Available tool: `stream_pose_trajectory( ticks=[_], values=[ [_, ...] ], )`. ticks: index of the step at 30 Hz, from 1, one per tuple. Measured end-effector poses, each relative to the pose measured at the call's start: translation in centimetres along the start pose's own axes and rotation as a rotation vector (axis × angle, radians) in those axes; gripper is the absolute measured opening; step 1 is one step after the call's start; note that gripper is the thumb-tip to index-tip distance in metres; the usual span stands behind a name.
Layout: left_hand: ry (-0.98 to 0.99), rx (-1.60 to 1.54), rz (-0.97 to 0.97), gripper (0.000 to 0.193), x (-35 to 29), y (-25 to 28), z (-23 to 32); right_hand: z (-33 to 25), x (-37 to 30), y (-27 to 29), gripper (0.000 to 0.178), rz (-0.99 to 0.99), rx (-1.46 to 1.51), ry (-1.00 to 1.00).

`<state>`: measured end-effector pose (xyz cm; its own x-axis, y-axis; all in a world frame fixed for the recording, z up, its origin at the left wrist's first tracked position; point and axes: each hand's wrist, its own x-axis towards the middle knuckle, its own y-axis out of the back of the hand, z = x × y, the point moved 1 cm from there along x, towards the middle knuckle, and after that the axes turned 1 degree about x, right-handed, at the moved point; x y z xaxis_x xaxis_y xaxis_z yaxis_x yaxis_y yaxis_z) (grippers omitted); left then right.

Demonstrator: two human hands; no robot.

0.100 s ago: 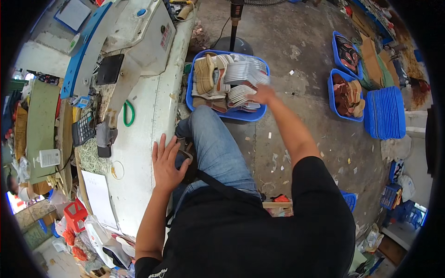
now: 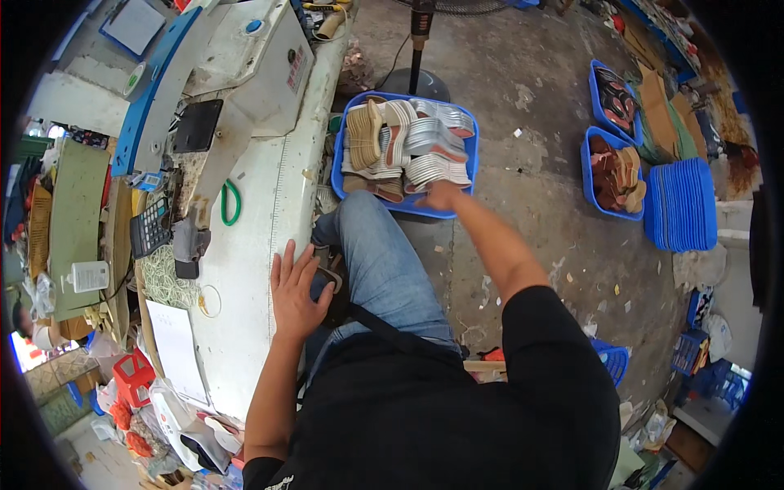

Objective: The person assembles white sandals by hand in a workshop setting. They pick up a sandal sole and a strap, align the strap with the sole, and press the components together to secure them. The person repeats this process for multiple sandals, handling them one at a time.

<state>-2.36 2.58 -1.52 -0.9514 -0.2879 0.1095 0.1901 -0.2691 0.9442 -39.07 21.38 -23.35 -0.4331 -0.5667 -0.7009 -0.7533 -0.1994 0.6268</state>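
My left hand [image 2: 301, 291] rests palm down with spread fingers on the edge of the white workbench [image 2: 251, 282]. My right hand [image 2: 443, 194] is over the near right rim of a blue basket [image 2: 343, 167] on the floor, just in front of a stack of white shoe insoles [image 2: 435, 171]. Its fingers point left and are partly hidden and blurred. Bundled tan insoles [image 2: 363, 135] lie in the basket's left part. Silver-topped insoles [image 2: 434, 135] lie in its right part.
A fan stand [image 2: 416, 61] rises behind the basket. At far right are a blue basket of brown pieces [image 2: 594, 200] and stacked blue baskets [image 2: 680, 204]. The bench bears a calculator [image 2: 152, 227], a green ring [image 2: 230, 202] and paper [image 2: 175, 351].
My right hand has moved left and nearer, from the basket's right side to its near rim. The silver-topped insoles, smeared before, now look still. My left hand stays on the bench.
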Motion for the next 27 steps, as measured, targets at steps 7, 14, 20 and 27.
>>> stream_pose_trajectory(
  ticks=[7,14,20,27],
  values=[
    [0.016,-0.018,-0.007,0.046,0.0,0.0,0.7,-5.9,-5.9,-8.4,0.037,0.557,0.417,0.307],
    [-0.053,-0.314,0.229,0.044,-1.9,-1.6,-2.6,-21.8,-17.7,-2.6,0.016,0.492,0.774,0.803],
    [0.514,-0.321,0.364,0.036,-10.4,2.6,1.5,-32.5,-18.5,-6.1,0.015,-0.095,0.729,1.077],
    [0.881,-0.311,0.412,0.035,-18.9,2.7,5.7,-37.2,-18.0,-9.5,0.018,-0.241,0.019,1.458]
  ],
)
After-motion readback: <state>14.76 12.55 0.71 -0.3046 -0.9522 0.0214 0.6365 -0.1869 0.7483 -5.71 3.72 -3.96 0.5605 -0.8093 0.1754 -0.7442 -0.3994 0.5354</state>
